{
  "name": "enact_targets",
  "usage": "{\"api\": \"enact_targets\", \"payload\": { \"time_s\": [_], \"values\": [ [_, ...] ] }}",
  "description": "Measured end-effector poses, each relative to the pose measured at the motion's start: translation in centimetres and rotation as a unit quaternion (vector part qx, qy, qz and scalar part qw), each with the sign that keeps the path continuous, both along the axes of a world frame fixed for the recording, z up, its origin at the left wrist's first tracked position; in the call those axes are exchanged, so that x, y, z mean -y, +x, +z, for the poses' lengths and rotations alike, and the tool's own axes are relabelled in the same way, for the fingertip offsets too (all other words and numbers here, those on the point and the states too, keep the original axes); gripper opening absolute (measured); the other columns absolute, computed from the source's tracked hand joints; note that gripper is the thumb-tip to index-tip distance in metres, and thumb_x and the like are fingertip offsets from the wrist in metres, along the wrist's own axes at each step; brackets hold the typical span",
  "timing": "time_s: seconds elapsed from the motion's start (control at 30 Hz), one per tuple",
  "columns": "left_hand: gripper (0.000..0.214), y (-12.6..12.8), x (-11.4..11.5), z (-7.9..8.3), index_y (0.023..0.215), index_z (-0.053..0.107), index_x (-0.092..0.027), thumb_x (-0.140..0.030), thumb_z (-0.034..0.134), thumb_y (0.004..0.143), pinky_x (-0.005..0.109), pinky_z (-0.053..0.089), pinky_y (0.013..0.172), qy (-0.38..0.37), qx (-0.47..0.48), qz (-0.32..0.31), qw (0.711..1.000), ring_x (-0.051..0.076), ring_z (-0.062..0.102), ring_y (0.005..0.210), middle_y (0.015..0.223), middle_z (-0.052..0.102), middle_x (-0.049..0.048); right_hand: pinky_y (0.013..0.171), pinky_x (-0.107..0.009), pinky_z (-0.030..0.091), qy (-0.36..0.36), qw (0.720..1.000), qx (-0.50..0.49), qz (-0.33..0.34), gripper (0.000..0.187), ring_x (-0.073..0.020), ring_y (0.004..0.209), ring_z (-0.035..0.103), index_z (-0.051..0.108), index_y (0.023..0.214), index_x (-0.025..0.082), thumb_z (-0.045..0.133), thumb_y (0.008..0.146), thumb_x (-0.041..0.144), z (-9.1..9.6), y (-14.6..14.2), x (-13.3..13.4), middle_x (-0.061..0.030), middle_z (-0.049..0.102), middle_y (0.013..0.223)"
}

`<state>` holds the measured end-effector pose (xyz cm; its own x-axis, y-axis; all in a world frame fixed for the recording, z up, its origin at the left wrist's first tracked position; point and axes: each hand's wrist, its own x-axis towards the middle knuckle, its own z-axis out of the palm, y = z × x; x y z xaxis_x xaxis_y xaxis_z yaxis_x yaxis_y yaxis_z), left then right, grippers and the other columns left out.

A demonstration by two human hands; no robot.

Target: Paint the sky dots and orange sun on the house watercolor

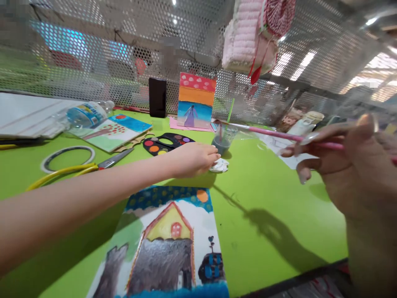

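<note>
So, clock directions are from the middle of the view. The right hand (344, 169) is over at 3 o'clock, fingertips pinched together on a pink-handled paintbrush (279, 134). The brush points toward 9 o'clock, and its bristle end lines up with the rim of a clear cup (221, 147) of murky grey water, though I can't tell if they touch. A thin green stick (231, 109) pokes up from that cup.

The left hand (194, 159) is pretty much dead centre, fingers curled together over a crumpled white tissue (221, 166); can't tell if it's actually gripping it or just resting there.

The house painting (169, 260) lies flat on the bright green table (310, 198) at 6 to 7 o'clock, below the left forearm: yellow gable, dark grey walls, orange sun. The right hand's shadow drops onto the table at about 4 o'clock.

Just off the left hand's 10 o'clock there's a black paint palette (170, 148). Yellow-handled scissors (114, 159) and a tape roll (46, 162) sit around 9, a plastic bottle (88, 115) lies at 10, and a colourful striped painting (197, 99) stands upright at 12.
</note>
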<state>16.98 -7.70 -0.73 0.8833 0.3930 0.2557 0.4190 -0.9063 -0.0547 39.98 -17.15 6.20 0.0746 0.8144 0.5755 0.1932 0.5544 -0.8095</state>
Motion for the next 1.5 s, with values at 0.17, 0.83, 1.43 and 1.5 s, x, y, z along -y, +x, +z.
{"api": "enact_targets", "payload": {
  "time_s": [0.17, 0.83, 1.43, 1.5],
  "values": [
    [0.035, -4.9, 5.3, 1.3, 0.083, 0.063, -0.016, -0.023, 0.032, 0.098, 0.030, 0.048, 0.067, 0.138, 0.030, -0.013, 0.990, 0.018, 0.061, 0.076, 0.082, 0.069, 0.0067, 0.032, -0.020, 0.039, -0.065, 0.998, -0.005, 0.023, 0.024, -0.0136, 0.048, 0.062, 0.068, 0.076, 0.021, 0.075, 0.076, 0.044, -1.3, -1.6, -2.4, -0.0011, 0.061, 0.054],
    [0.030, -17.9, 8.8, -3.6, 0.067, 0.044, -0.021, -0.021, 0.039, 0.096, 0.014, 0.036, 0.045, 0.003, 0.255, 0.263, 0.930, 0.005, 0.044, 0.042, 0.051, 0.043, -0.0076, 0.039, -0.022, 0.044, -0.124, 0.959, 0.252, 0.049, 0.017, -0.0145, 0.056, 0.063, 0.056, 0.081, 0.017, 0.052, 0.091, 0.029, -4.4, -9.5, -13.6, -0.0051, 0.066, 0.064],
    [0.023, -17.3, 9.0, -3.9, 0.079, 0.052, -0.024, -0.024, 0.039, 0.098, 0.022, 0.040, 0.051, -0.012, 0.199, 0.224, 0.954, 0.009, 0.052, 0.051, 0.061, 0.055, -0.0039, 0.085, -0.044, 0.051, -0.108, 0.934, 0.332, 0.073, 0.019, -0.0254, 0.084, 0.066, 0.060, 0.087, 0.017, 0.050, 0.092, 0.033, -6.7, -9.3, -14.5, -0.0101, 0.069, 0.085],
    [0.021, -17.5, 8.9, -3.8, 0.081, 0.053, -0.023, -0.023, 0.039, 0.097, 0.020, 0.041, 0.050, -0.010, 0.186, 0.215, 0.959, 0.008, 0.054, 0.051, 0.062, 0.057, -0.0037, 0.088, -0.045, 0.050, -0.101, 0.932, 0.343, 0.056, 0.018, -0.0265, 0.088, 0.066, 0.060, 0.088, 0.017, 0.051, 0.091, 0.032, -6.7, -9.3, -14.5, -0.0103, 0.069, 0.087]
  ]
}}
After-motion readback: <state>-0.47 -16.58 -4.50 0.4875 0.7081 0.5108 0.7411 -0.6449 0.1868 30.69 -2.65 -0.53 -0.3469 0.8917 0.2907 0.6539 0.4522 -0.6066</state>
